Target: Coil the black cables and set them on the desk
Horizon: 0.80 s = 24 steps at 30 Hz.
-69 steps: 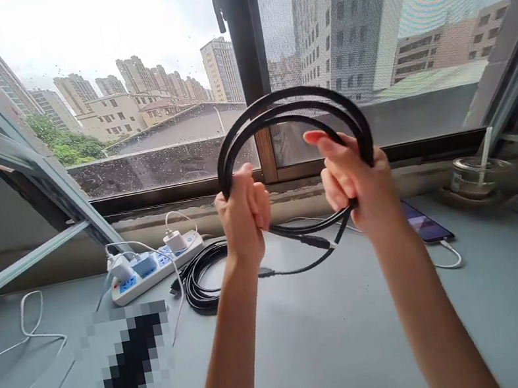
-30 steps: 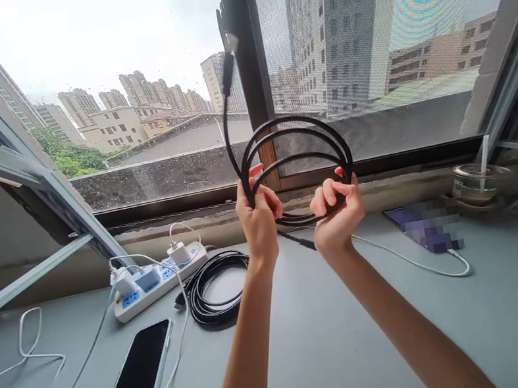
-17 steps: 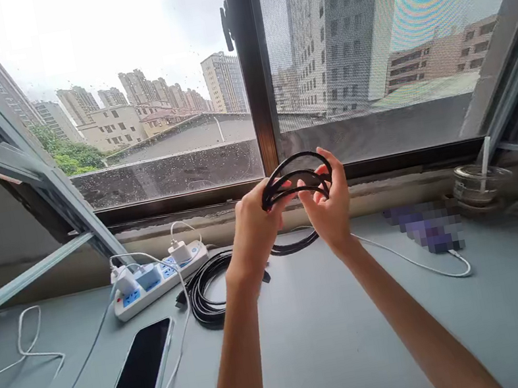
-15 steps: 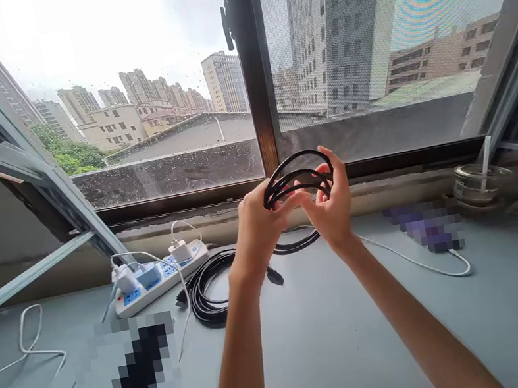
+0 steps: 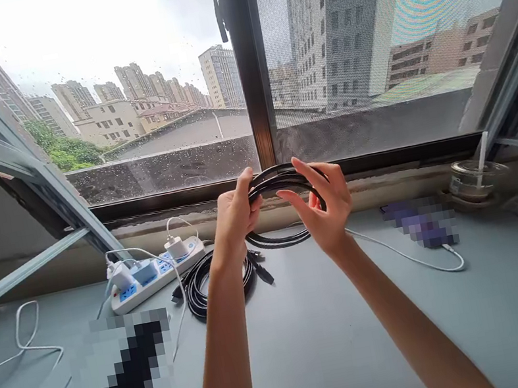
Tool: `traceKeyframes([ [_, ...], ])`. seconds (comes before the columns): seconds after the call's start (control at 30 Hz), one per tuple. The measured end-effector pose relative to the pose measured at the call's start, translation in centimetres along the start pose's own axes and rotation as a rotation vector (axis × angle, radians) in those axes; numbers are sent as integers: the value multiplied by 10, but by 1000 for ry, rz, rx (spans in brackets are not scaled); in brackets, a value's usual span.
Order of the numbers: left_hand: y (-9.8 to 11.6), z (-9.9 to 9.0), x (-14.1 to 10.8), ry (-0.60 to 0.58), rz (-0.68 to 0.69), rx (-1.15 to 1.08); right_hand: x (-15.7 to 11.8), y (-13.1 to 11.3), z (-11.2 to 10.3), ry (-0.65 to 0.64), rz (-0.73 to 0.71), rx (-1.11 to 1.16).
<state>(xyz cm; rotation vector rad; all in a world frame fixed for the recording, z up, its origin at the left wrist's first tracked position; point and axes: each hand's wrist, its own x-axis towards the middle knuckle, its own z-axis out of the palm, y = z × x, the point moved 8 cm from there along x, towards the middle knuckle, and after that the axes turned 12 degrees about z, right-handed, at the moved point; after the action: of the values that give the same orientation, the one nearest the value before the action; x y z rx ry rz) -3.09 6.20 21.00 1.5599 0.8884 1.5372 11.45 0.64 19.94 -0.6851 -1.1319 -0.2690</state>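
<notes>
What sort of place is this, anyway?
Probably a home or office desk: it sits right by a window overlooking high-rise buildings, with a power strip and a cup on it.

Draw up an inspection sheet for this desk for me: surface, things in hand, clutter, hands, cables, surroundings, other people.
Surface: grey-blue tabletop, no damage made out.
Things in hand: black cable coil, held up above the tabletop.
Clutter: power strip with plugs in it; pixelated dark item; pixelated purple item; lidded cup with a straw.
Hands: left hand grips the coil's left side; right hand is around its right side, thumb spread from the fingers.
Cables: second coil, also black, on the tabletop; white cables at both sides.
Surroundings: window, drops on its left pane, buildings beyond.
Other people: nothing seen.
</notes>
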Motion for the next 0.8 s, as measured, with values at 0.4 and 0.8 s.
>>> traceKeyframes([
  [0.4, 4, 44, -14, -247, 15, -83, 7, 33, -6, 101, 328, 77],
  [0.8, 26, 12, -11, -92, 147, -91, 22, 30, -1, -27, 318, -84],
])
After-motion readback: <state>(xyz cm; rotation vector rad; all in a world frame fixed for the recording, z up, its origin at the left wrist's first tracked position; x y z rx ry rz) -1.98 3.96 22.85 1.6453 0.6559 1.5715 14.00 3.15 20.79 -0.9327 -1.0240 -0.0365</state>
